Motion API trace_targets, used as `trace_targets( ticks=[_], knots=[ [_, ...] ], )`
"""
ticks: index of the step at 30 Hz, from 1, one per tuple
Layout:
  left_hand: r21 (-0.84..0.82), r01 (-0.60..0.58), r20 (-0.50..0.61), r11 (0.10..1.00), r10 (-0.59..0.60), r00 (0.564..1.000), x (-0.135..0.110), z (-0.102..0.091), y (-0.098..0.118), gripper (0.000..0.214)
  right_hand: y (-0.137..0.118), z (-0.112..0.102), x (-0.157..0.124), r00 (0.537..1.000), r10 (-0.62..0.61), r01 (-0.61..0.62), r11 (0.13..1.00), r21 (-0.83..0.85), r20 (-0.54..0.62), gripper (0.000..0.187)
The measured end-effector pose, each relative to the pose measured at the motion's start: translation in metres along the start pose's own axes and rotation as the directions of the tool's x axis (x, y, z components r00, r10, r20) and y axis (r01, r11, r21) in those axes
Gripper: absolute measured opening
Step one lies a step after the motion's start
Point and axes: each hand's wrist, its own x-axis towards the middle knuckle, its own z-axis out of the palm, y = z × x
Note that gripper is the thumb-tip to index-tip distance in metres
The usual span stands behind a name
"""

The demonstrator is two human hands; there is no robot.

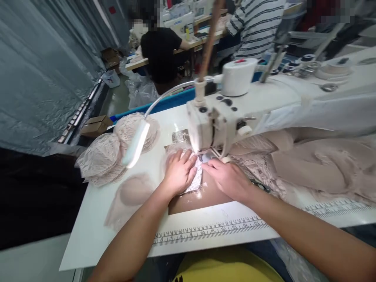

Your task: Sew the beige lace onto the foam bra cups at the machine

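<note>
A white sewing machine (223, 113) stands on the white table (94, 227). Under its head lies a piece of pale lace fabric (197, 181), brightly lit. My left hand (179, 172) lies flat on the lace, fingers stretched out toward the needle. My right hand (227, 178) rests on the fabric at the right of the needle, fingers together and pressing it down. Both hands sit just in front of the presser foot, which is partly hidden by the machine head.
A stack of lace bra cups (102, 158) lies at the left, one cup (132, 194) nearer. A gooseneck lamp (136, 143) hangs over them. Beige fabric (317, 164) is heaped at the right. A ruler strip (211, 229) runs along the table's front. Other people sit at tables behind.
</note>
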Motion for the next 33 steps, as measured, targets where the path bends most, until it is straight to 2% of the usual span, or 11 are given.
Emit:
trace_targets(
  ticks=[6, 10, 12, 15, 18, 21, 24, 25, 28, 31, 33],
  knots=[
    [0.002, 0.169, 0.023, 0.986, -0.169, 0.985, -0.014, -0.022, -0.002, 0.042, 0.003, 0.007, -0.002, 0.994, -0.064, 0.065, 0.998, 0.014, -0.092, 0.040],
    [0.002, 0.270, -0.056, 0.963, -0.270, 0.961, -0.056, -0.050, -0.029, 0.037, 0.004, 0.009, -0.003, 0.987, -0.094, 0.100, 0.994, 0.044, -0.128, 0.037],
    [0.056, 0.422, -0.154, 0.905, -0.410, 0.899, -0.088, -0.058, -0.048, 0.036, 0.005, 0.010, -0.003, 0.986, -0.097, 0.107, 0.992, 0.062, -0.137, 0.036],
    [0.058, 0.658, -0.193, 0.751, -0.638, 0.745, -0.139, -0.059, -0.067, 0.024, 0.003, 0.007, -0.003, 0.982, -0.103, 0.128, 0.979, 0.159, -0.156, 0.035],
    [0.026, 0.731, -0.216, 0.682, -0.710, 0.670, -0.182, -0.057, -0.062, 0.025, -0.003, -0.007, -0.005, 0.987, -0.054, 0.107, 0.922, 0.371, -0.151, 0.032],
    [-0.255, 0.705, -0.262, 0.661, -0.750, 0.608, -0.205, -0.059, -0.039, 0.030, -0.015, -0.030, -0.011, 1.000, 0.026, -0.023, 0.790, 0.613, 0.003, 0.030],
    [-0.629, 0.524, -0.303, 0.574, -0.802, 0.515, -0.205, -0.063, -0.010, 0.032, -0.034, -0.045, -0.016, 0.970, 0.000, -0.203, 0.549, 0.811, 0.243, 0.042],
    [-0.696, 0.465, -0.297, 0.548, -0.809, 0.508, -0.202, -0.064, -0.001, 0.032, -0.041, -0.047, -0.018, 0.954, -0.020, -0.257, 0.462, 0.849, 0.300, 0.048],
    [-0.806, 0.329, -0.256, 0.492, -0.791, 0.556, -0.182, -0.059, 0.024, 0.033, -0.067, -0.043, -0.019, 0.930, -0.018, -0.352, 0.253, 0.901, 0.368, 0.056],
    [-0.851, 0.254, -0.214, 0.460, -0.745, 0.632, -0.156, -0.050, 0.047, 0.033, -0.089, -0.033, -0.020, 0.957, 0.043, -0.288, 0.012, 0.958, 0.287, 0.049],
    [-0.869, 0.222, -0.183, 0.442, -0.704, 0.686, -0.139, -0.044, 0.059, 0.033, -0.098, -0.029, -0.023, 0.968, 0.043, -0.245, -0.082, 0.966, 0.249, 0.038]
  ],
)
